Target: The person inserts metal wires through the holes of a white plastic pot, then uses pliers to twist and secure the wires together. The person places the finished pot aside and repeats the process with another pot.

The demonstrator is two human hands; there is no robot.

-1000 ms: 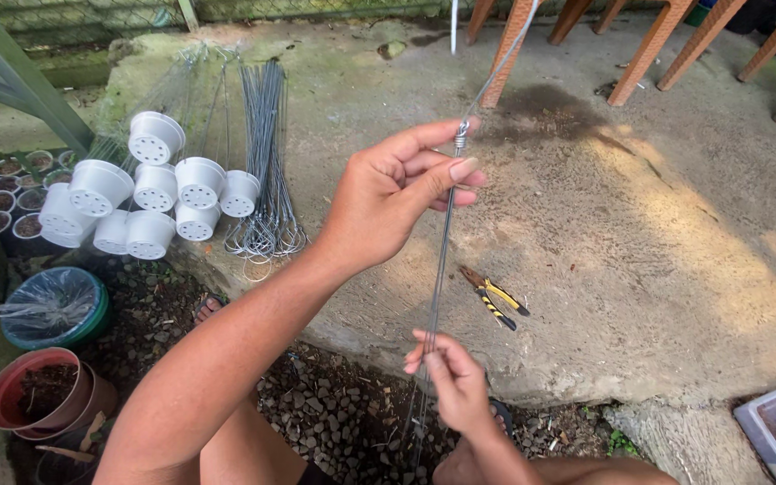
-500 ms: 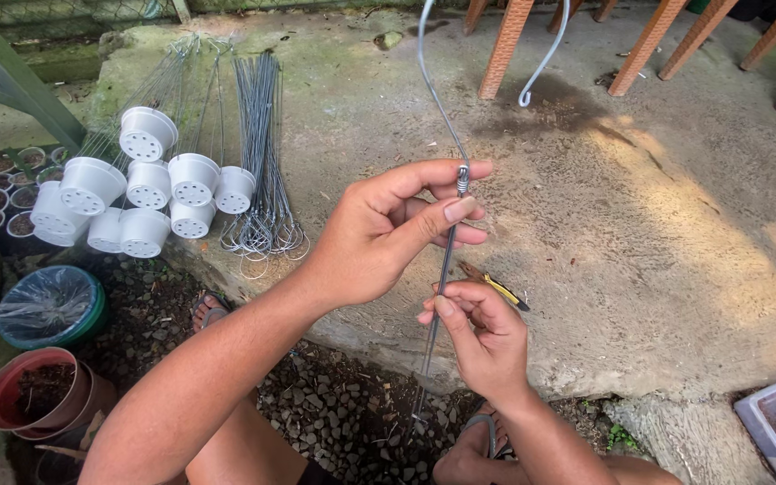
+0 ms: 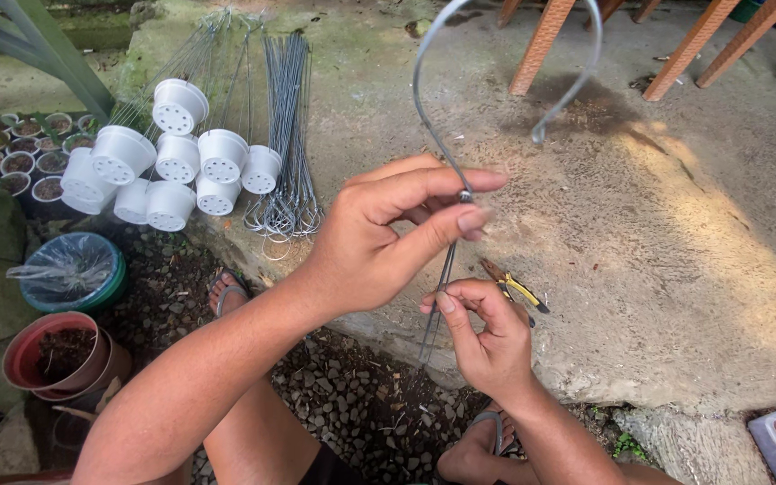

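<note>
Left hand (image 3: 379, 238) fingers pinched on hooked wire hanger (image 3: 446, 162); right hand (image 3: 487, 337) fingers gripping its lower strands, beside pliers (image 3: 515, 289).

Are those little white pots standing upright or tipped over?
Tipped over. The white pots lie on their sides in a heap on the concrete slab, their perforated bottoms facing the camera.

A sunlit concrete slab (image 3: 675, 251) borders a gravel floor (image 3: 352, 404), with wooden chair legs (image 3: 541, 45) behind.

Soft, even daylight — sunlit patch at right (mild wide-angle bowing), sharp focus
</note>
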